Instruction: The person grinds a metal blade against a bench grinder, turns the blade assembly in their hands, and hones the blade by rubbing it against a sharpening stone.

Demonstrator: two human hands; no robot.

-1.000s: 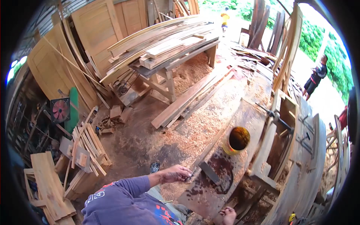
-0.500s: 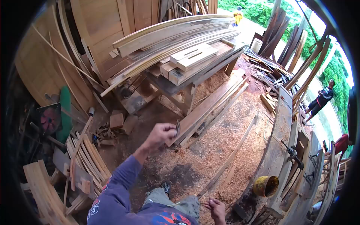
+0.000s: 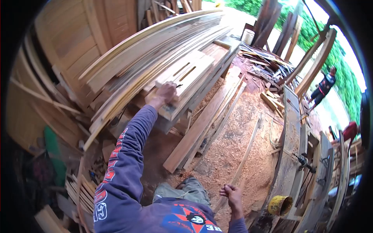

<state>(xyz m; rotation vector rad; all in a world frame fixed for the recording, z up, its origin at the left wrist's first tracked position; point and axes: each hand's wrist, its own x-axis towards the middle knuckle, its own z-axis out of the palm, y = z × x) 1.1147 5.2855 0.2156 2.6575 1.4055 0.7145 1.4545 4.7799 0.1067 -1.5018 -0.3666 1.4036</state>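
Observation:
My left hand [image 3: 167, 93] is closed on a small dark, slim object [image 3: 179, 86], whose tip sticks out past the fingers; its exact kind does not show. The hand is over the near end of pale slotted boards [image 3: 200, 70], each with a long dark slot cut in its face. They lie on thicker timber on a bench [image 3: 217, 79]. My right hand [image 3: 233, 194] hangs low in front of my body, its fingers curled together. Whatever it may hold is hidden.
Long curved planks [image 3: 155, 40] lie stacked behind the slotted boards. Brown planks [image 3: 202, 126] lie below the bench on a floor of wood shavings [image 3: 233, 151]. At right stand a clamp [image 3: 305, 163] and a yellow bucket [image 3: 280, 205]. A person [image 3: 324, 86] stands farther off.
My left hand has moved forward and up from above the floor planks to the slotted boards, with the dark object still in it. My view has shifted closer to the bench.

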